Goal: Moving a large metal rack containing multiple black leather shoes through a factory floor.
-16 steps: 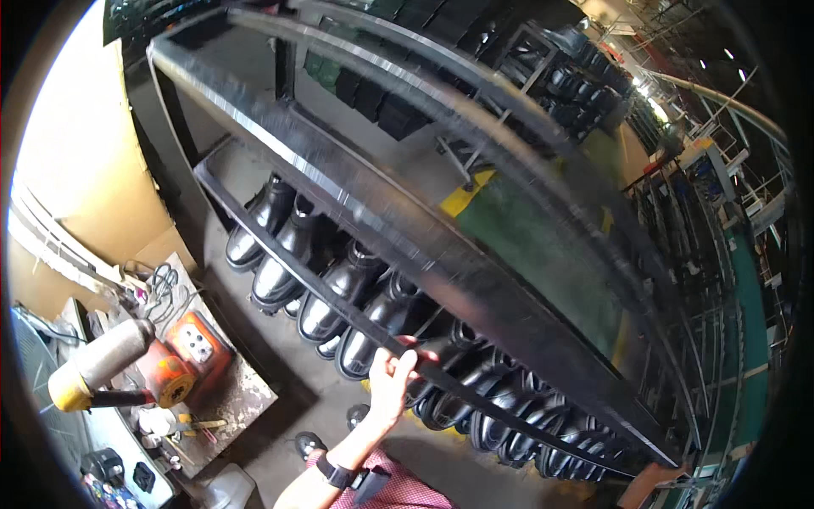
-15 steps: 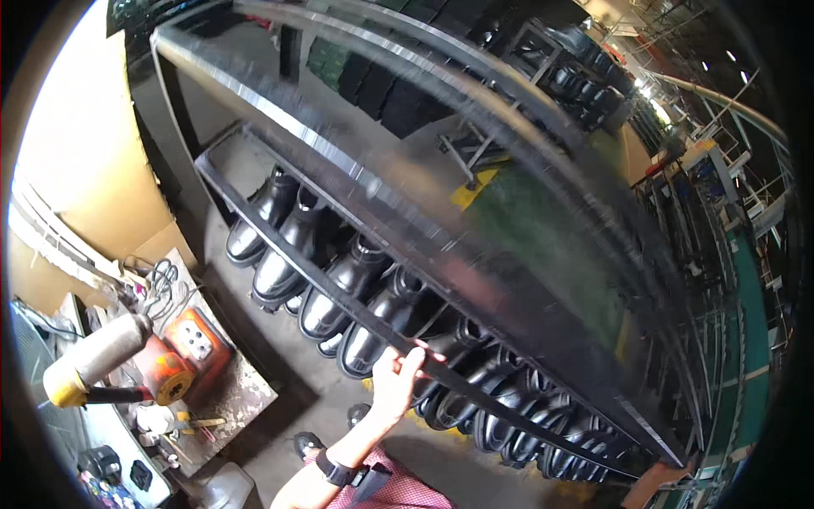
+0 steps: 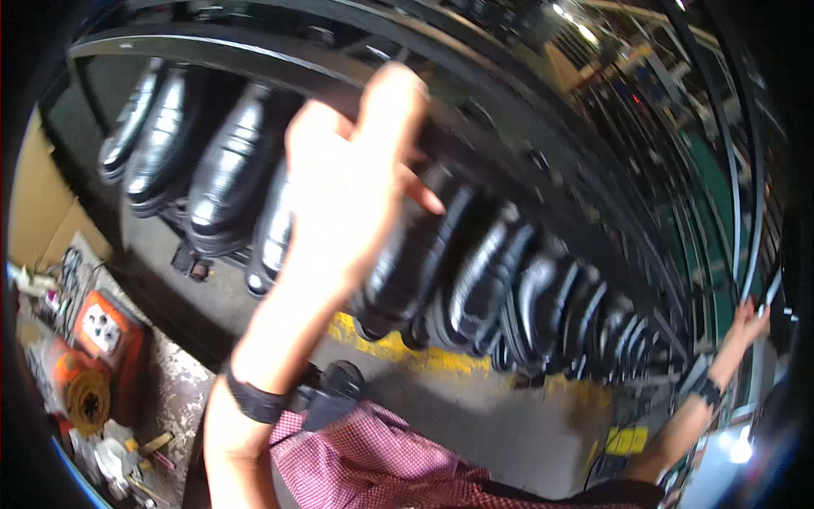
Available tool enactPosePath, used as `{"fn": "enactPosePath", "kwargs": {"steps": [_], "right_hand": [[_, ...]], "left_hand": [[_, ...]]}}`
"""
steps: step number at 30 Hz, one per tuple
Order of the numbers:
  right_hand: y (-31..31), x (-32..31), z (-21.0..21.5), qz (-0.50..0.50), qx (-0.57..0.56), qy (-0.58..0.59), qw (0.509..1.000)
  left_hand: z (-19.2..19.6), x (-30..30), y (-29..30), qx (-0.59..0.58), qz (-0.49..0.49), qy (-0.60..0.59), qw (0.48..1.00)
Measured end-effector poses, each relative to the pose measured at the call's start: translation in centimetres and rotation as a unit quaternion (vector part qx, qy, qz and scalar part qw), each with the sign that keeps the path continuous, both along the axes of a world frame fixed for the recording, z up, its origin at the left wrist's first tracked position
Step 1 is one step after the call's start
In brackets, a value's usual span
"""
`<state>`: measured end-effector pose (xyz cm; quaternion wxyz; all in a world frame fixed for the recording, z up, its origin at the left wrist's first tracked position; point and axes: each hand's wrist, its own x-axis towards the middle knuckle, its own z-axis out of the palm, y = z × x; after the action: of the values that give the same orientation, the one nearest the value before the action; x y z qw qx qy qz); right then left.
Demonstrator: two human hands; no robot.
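A long dark metal rack (image 3: 212, 47) runs from the upper left toward the lower right. Rows of glossy black shoes (image 3: 229, 161) sit along it, toes toward me. My left hand (image 3: 343, 182), blurred and close, lies across the rack's rail, its fingers bent over the top and the thumb below; it appears closed on the rail, partly hidden by its own back. At the far right my right hand (image 3: 748, 324) is closed around a thin, light-edged bar of the rack. Neither hand holds a shoe.
On the left stands a worn workbench (image 3: 178, 386) with an orange box with sockets (image 3: 106, 327), an orange cylindrical tool (image 3: 80, 394) and loose cables. Yellow floor marking (image 3: 407, 352) runs beneath the shoes. Other racks and green surfaces stand to the right.
My left hand has shifted from the lower rail up to a higher one. The right hand has moved up and outward. The rack and shoes appear nearer; the bench sits further left.
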<state>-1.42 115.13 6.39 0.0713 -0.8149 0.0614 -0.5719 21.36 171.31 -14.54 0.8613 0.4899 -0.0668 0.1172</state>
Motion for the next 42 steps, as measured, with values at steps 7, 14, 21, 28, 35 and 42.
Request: {"fn": "enactPosePath", "kwargs": {"steps": [7,14,21,28,35,42], "right_hand": [[3.5,2.2,-0.1,0.144,0.056,0.026,0.988],[6.2,-0.7,-2.1,0.346,0.386,-0.132,0.845],[6.6,-11.1,-21.8,0.119,0.383,-0.120,0.908],[4.1,-12.1,-32.9,0.069,0.707,0.107,0.696],[4.2,-7.4,-33.0,0.239,0.775,0.002,0.585],[7.1,-5.5,-33.2,0.257,0.728,-0.086,0.629]], "left_hand": [[-1.6,2.8,1.2,0.002,0.005,-0.106,0.994],[-1.1,-7.8,0.4,0.159,0.009,-0.023,0.987],[-9.7,-21.2,-1.5,0.324,-0.034,0.135,0.936],[-13.8,-25.3,-5.5,0.359,-0.150,0.161,0.907],[-13.7,-25.9,-12.4,0.393,-0.251,0.120,0.876],[-11.6,-24.2,-19.1,0.541,-0.110,-0.224,0.803]]}}
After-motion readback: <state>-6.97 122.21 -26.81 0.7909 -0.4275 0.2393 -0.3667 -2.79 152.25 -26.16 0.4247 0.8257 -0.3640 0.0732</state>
